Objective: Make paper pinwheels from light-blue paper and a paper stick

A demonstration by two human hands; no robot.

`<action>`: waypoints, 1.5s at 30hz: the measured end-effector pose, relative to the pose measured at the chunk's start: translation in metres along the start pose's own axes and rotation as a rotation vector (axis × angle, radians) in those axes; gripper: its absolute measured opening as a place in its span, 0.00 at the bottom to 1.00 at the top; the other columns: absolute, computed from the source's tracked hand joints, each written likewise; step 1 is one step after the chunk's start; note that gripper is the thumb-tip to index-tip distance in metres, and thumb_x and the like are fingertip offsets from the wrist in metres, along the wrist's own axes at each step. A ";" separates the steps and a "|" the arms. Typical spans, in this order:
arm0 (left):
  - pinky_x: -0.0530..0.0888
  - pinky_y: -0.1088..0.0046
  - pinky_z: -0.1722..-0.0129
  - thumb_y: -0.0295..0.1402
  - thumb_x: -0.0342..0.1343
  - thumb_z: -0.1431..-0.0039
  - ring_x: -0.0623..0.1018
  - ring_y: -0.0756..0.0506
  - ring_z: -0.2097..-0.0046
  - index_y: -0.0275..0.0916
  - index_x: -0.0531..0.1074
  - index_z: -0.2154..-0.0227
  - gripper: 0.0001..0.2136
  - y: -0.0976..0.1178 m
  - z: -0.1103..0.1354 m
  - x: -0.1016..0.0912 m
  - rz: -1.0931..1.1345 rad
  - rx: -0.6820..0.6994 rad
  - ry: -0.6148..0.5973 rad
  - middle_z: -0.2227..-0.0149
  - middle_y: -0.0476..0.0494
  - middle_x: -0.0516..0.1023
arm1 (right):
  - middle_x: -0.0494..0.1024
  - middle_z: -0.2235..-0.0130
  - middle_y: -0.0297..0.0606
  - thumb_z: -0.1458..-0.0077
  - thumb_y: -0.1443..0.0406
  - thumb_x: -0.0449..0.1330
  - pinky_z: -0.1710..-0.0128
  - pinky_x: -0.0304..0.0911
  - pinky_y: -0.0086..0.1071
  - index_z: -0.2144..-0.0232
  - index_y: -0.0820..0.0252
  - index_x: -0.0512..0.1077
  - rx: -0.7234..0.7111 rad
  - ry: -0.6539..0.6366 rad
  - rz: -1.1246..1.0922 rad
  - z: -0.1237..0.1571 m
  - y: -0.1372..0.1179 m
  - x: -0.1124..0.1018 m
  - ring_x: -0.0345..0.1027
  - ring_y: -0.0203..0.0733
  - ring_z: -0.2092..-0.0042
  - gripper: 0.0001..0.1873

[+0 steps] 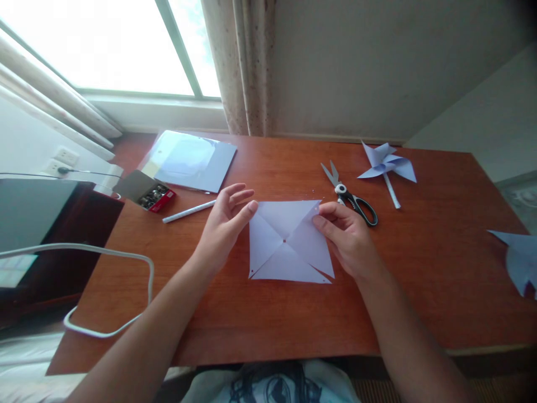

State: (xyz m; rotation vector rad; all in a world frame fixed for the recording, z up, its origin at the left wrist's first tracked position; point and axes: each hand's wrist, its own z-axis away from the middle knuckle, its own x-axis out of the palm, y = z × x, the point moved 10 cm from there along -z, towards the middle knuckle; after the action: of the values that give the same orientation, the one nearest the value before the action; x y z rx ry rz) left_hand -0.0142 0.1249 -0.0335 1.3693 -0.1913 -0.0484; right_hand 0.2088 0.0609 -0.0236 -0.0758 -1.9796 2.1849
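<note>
A square sheet of white paper (289,257) lies on the brown table in front of me. Cuts run in from its corners toward a small hole at the centre, and small holes show near some corners. My right hand (346,235) pinches the paper's upper right corner between thumb and fingers. By the upper left corner is my left hand (229,221), fingers apart and thumb close to the paper's edge; whether the thumb touches it I cannot tell. Just beyond my right hand lie scissors (344,193) with black and white handles, blades parted.
A white paper stick (188,211) lies beyond my left wrist, near an open red box (157,196) and a clear packet of paper sheets (193,162). A paper pinwheel (386,162) rests at the back right, another folded paper piece (520,260) at the right edge. A white cable (150,280) loops at left.
</note>
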 end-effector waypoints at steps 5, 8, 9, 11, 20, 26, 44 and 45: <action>0.76 0.71 0.62 0.43 0.68 0.46 0.82 0.43 0.59 0.40 0.69 0.45 0.27 -0.014 0.011 0.018 0.169 -0.179 -0.094 0.56 0.41 0.82 | 0.79 0.67 0.31 0.51 0.54 0.72 0.66 0.69 0.31 0.68 0.53 0.76 0.002 0.094 -0.045 -0.001 -0.002 -0.013 0.72 0.38 0.67 0.13; 0.79 0.66 0.61 0.42 0.67 0.45 0.84 0.38 0.59 0.38 0.74 0.49 0.23 -0.020 0.019 0.033 0.292 -0.283 -0.207 0.58 0.38 0.84 | 0.79 0.66 0.31 0.51 0.54 0.71 0.66 0.69 0.32 0.67 0.52 0.75 -0.004 0.181 -0.066 -0.002 -0.002 -0.021 0.73 0.39 0.67 0.13; 0.79 0.66 0.61 0.41 0.67 0.45 0.84 0.37 0.59 0.37 0.76 0.51 0.21 -0.022 0.022 0.037 0.323 -0.321 -0.240 0.58 0.36 0.84 | 0.79 0.66 0.31 0.50 0.55 0.71 0.66 0.69 0.32 0.66 0.52 0.74 -0.001 0.202 -0.075 -0.002 0.000 -0.023 0.73 0.39 0.66 0.13; 0.79 0.67 0.63 0.39 0.68 0.46 0.84 0.38 0.61 0.36 0.79 0.54 0.18 -0.028 0.027 0.043 0.363 -0.392 -0.285 0.59 0.36 0.85 | 0.80 0.67 0.30 0.49 0.56 0.70 0.66 0.68 0.32 0.66 0.52 0.74 0.016 0.223 -0.094 -0.003 0.004 -0.024 0.73 0.39 0.67 0.12; 0.78 0.72 0.63 0.35 0.70 0.48 0.83 0.44 0.65 0.34 0.82 0.62 0.12 -0.040 0.037 0.048 0.371 -0.475 -0.299 0.65 0.39 0.86 | 0.78 0.69 0.29 0.53 0.62 0.73 0.70 0.66 0.26 0.68 0.56 0.76 0.101 0.274 -0.260 -0.005 0.014 -0.027 0.70 0.33 0.70 0.12; 0.77 0.73 0.68 0.39 0.70 0.50 0.82 0.45 0.69 0.35 0.81 0.64 0.14 -0.040 0.034 0.041 0.320 -0.463 -0.231 0.67 0.41 0.85 | 0.78 0.70 0.30 0.54 0.63 0.74 0.67 0.65 0.26 0.68 0.57 0.77 0.132 0.242 -0.182 -0.007 0.019 -0.028 0.69 0.33 0.69 0.12; 0.69 0.64 0.64 0.41 0.43 0.32 0.78 0.36 0.57 0.40 0.76 0.49 0.20 0.081 0.004 -0.140 -1.775 0.114 0.311 0.49 0.37 0.78 | 0.81 0.66 0.35 0.47 0.59 0.69 0.65 0.67 0.32 0.65 0.54 0.78 0.070 0.055 0.169 -0.007 0.019 -0.017 0.73 0.41 0.64 0.08; 0.69 0.65 0.64 0.41 0.43 0.32 0.78 0.37 0.57 0.42 0.76 0.49 0.20 0.081 0.002 -0.143 -1.796 0.110 0.299 0.50 0.38 0.79 | 0.81 0.66 0.35 0.46 0.59 0.69 0.65 0.68 0.32 0.65 0.54 0.78 0.067 0.057 0.176 -0.007 0.019 -0.017 0.73 0.42 0.64 0.07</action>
State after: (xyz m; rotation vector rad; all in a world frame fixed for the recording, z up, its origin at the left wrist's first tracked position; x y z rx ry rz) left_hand -0.1614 0.1603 0.0305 1.2316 1.3349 -1.3121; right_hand 0.2251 0.0632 -0.0443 -0.3105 -1.9335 2.3255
